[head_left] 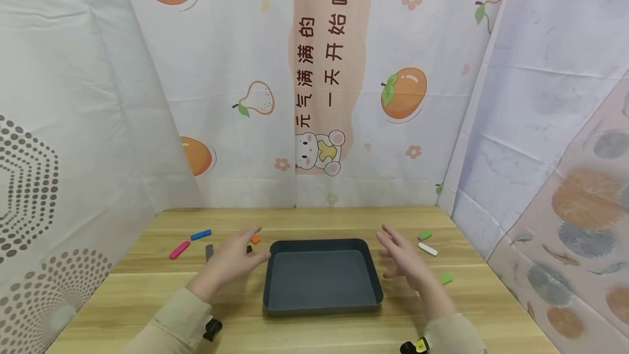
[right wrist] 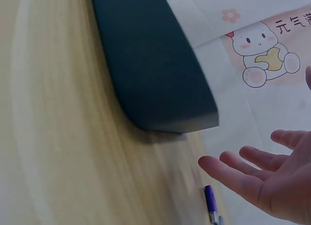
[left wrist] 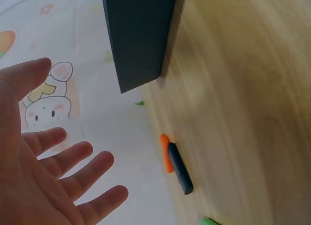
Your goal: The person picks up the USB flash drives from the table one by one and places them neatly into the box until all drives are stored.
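Note:
A dark grey rectangular tray lies on the wooden table between the two hands. My left hand hovers by its left side, fingers spread and holding nothing. On the other side, my right hand is held just off the tray's right wall, fingers loosely extended and likewise bare. Both wrist views show a gap between the fingertips and the tray; its outer wall fills the top of the left wrist view. Beside the left hand lie a small orange piece and a black stick.
Left on the table are a pink stick, a blue one and a grey one. Right of the tray lie a white stick and two green pieces, one farther back. A printed curtain hangs behind the table.

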Available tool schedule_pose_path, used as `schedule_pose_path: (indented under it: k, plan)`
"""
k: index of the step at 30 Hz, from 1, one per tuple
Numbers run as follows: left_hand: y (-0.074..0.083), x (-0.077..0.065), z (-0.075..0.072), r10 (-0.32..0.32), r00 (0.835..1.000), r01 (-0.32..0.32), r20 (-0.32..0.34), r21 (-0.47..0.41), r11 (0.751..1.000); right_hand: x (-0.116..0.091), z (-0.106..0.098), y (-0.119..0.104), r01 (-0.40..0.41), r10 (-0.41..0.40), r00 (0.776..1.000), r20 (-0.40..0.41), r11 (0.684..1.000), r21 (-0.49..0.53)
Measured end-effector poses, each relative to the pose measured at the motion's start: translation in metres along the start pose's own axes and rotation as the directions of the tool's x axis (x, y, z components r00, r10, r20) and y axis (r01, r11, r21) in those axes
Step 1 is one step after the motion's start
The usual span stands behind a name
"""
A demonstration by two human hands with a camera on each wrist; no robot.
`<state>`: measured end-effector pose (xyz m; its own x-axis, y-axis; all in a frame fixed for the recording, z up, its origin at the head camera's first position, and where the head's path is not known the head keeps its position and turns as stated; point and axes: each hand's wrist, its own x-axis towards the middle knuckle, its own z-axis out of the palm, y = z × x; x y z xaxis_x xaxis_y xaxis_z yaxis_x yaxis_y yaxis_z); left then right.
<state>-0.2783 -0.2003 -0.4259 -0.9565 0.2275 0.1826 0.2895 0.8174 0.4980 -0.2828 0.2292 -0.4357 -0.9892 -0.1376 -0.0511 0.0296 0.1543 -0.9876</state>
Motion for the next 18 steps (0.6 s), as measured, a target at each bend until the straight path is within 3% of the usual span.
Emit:
schedule_pose_path:
  k: [6, 18]
  plan:
    - [-0.003, -0.001, 0.008, -0.028, 0.999, 0.028, 0.021, -0.002, 1.0, -0.004, 0.006, 0.009, -0.038, 0.038, 0.999, 0.005, 0.999, 0.012]
    - [-0.004, 0.001, 0.017, -0.017, 0.999, 0.017, 0.032, -0.013, 1.0, -0.006, 0.009, 0.02, -0.082, 0.081, 0.996, 0.044, 0.997, 0.01]
